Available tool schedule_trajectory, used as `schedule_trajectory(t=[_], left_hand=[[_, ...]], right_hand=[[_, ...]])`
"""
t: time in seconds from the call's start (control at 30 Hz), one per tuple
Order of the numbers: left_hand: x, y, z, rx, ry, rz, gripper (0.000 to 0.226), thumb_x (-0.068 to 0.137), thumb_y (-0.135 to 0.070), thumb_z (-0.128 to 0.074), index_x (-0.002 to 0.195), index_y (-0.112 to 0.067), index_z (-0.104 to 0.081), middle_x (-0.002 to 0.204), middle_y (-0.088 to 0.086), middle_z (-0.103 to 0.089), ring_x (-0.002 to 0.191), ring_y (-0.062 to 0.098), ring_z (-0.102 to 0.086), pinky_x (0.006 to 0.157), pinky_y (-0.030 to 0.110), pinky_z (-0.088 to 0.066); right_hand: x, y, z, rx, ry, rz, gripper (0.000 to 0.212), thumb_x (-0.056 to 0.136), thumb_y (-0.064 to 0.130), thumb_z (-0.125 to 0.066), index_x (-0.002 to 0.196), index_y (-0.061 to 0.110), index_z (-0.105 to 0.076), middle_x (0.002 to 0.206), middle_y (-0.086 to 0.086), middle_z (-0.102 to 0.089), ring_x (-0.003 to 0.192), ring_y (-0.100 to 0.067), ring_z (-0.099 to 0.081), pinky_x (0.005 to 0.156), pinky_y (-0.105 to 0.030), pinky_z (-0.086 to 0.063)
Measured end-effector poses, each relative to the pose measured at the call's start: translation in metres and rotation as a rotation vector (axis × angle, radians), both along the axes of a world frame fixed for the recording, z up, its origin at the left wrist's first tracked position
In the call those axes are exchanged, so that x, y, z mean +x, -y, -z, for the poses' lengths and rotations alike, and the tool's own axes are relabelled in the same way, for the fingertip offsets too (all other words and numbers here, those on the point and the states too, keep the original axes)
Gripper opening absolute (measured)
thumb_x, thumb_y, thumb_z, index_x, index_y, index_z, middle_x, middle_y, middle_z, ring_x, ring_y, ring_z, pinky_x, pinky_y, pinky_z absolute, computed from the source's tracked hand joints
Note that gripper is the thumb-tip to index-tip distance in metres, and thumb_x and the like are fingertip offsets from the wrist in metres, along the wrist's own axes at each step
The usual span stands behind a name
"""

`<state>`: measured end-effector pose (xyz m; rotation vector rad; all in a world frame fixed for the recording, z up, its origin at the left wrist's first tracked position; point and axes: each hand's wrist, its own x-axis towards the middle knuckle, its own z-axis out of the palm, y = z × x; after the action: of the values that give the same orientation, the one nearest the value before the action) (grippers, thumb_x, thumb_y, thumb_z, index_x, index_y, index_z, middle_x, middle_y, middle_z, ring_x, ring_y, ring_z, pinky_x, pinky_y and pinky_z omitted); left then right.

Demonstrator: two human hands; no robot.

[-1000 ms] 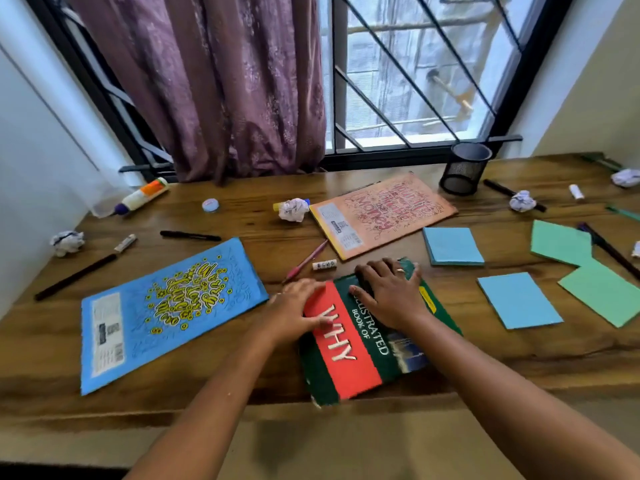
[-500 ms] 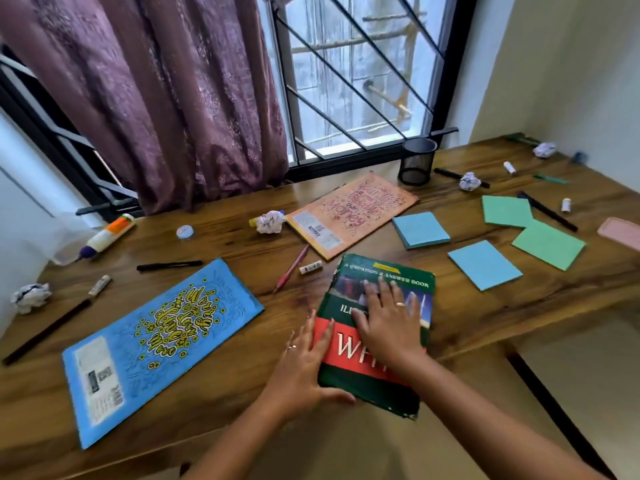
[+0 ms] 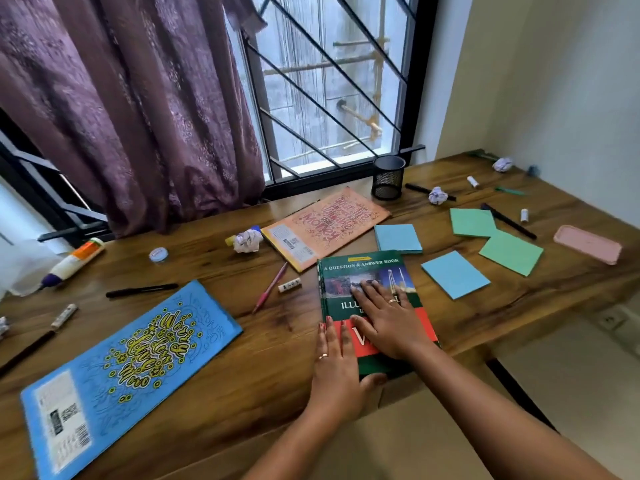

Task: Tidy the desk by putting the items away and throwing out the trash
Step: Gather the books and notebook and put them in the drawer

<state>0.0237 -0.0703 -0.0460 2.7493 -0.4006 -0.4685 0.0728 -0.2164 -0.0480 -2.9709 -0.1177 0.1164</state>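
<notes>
Fingers (image 3: 372,294) of both hands lie spread flat on the stiff, heavy-looking book (image 3: 363,268), lower centre; grip its overhanging near edge

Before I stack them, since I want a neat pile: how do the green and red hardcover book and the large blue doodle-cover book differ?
The green and red hardcover book is smaller and thicker; the large blue doodle-cover book is wider and thin. The hardcover overhangs the desk's near edge under the left hand and right hand; the blue one lies untouched, angled. Both lie flat and closed.
</notes>
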Motion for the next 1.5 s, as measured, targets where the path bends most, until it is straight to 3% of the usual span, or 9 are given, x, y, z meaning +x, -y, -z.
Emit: schedule_trajectory(t=[0.2,0.33,0.57,0.7,0.83,1.0,1.23,1.33,1.5], left_hand=[[0.005,-0.013,-0.007,-0.015,-0.032,0.085,0.095,0.089,-0.057,-0.047,0.149,-0.016,0.014,0.155,0.007,0.027,0.143,0.023,0.023,0.116,0.035,0.008],[0.007,-0.061,-0.019,-0.013,0.137,0.112,0.081,0.09,-0.056,-0.045,0.151,-0.026,0.0,0.16,-0.005,0.004,0.147,0.013,0.006,0.119,0.034,0.001],[0.014,-0.235,-0.025,0.331,0.418,-0.273,0.081,0.076,-0.048,-0.07,0.145,-0.025,-0.035,0.153,0.003,-0.031,0.14,0.023,-0.003,0.105,0.066,-0.027],[0.01,-0.286,-0.019,0.364,0.052,-0.38,0.103,0.066,-0.083,0.016,0.151,-0.029,-0.003,0.16,0.004,0.0,0.144,0.041,-0.002,0.106,0.064,-0.022],[0.013,-0.283,-0.005,0.523,0.091,-0.215,0.073,0.088,-0.047,-0.009,0.126,-0.009,-0.059,0.122,0.024,-0.061,0.09,0.058,-0.061,0.064,0.061,-0.054],[0.024,-0.277,0.001,0.605,0.358,-0.073,0.049,0.072,-0.006,-0.03,0.09,-0.006,-0.076,0.072,0.022,-0.07,0.032,0.032,-0.057,0.035,0.043,-0.05],[0.012,-0.291,-0.015,0.346,0.118,-0.502,0.083,0.084,-0.073,-0.034,0.149,-0.024,-0.015,0.154,0.01,-0.023,0.136,0.044,-0.028,0.1,0.059,-0.035],[0.009,-0.297,-0.009,0.357,0.042,-0.563,0.088,0.083,-0.076,-0.027,0.151,-0.026,-0.001,0.159,0.014,0.0,0.141,0.049,-0.007,0.105,0.069,-0.02],[0.024,-0.282,-0.022,0.424,0.062,-0.379,0.067,0.096,-0.044,-0.035,0.151,-0.017,-0.006,0.14,0.029,-0.039,0.126,0.041,-0.043,0.104,0.058,-0.035]], right_hand=[[0.003,0.003,-0.001,-0.008,-0.036,-0.012,0.108,0.056,0.079,0.034,0.15,0.035,0.006,0.159,0.011,0.009,0.146,-0.009,0.012,0.117,-0.042,0.008],[-0.001,-0.026,-0.013,0.034,-0.02,-0.003,0.062,0.098,0.051,-0.02,0.153,0.024,-0.008,0.161,0.002,-0.007,0.148,-0.015,-0.003,0.119,-0.043,-0.002],[-0.002,-0.171,-0.032,0.18,0.039,-0.371,0.058,0.09,0.034,-0.048,0.144,0.024,-0.033,0.153,0.004,-0.029,0.142,-0.017,-0.023,0.119,-0.038,-0.016],[0.001,-0.223,-0.032,0.243,-0.077,-0.411,0.057,0.092,0.031,-0.05,0.145,0.025,-0.032,0.153,0.003,-0.027,0.142,-0.019,-0.023,0.115,-0.037,-0.021],[0.006,-0.243,-0.025,0.357,-0.167,-0.352,0.057,0.091,0.028,-0.053,0.145,0.02,-0.035,0.151,0.0,-0.032,0.139,-0.021,-0.03,0.113,-0.034,-0.026],[0.003,-0.246,-0.023,0.427,-0.161,-0.269,0.059,0.087,0.025,-0.058,0.142,0.013,-0.04,0.149,-0.005,-0.037,0.138,-0.02,-0.031,0.113,-0.026,-0.02],[-0.005,-0.236,-0.024,0.327,-0.251,-0.314,0.064,0.092,0.028,-0.053,0.149,0.014,-0.027,0.157,-0.005,-0.021,0.146,-0.024,-0.014,0.118,-0.032,-0.011],[-0.008,-0.235,-0.023,0.308,-0.263,-0.32,0.063,0.093,0.028,-0.053,0.149,0.015,-0.028,0.158,-0.006,-0.019,0.146,-0.025,-0.012,0.118,-0.031,-0.01],[-0.01,-0.243,-0.028,0.332,-0.253,-0.289,0.062,0.091,0.029,-0.055,0.146,0.014,-0.032,0.155,-0.008,-0.025,0.144,-0.026,-0.018,0.117,-0.032,-0.013]])
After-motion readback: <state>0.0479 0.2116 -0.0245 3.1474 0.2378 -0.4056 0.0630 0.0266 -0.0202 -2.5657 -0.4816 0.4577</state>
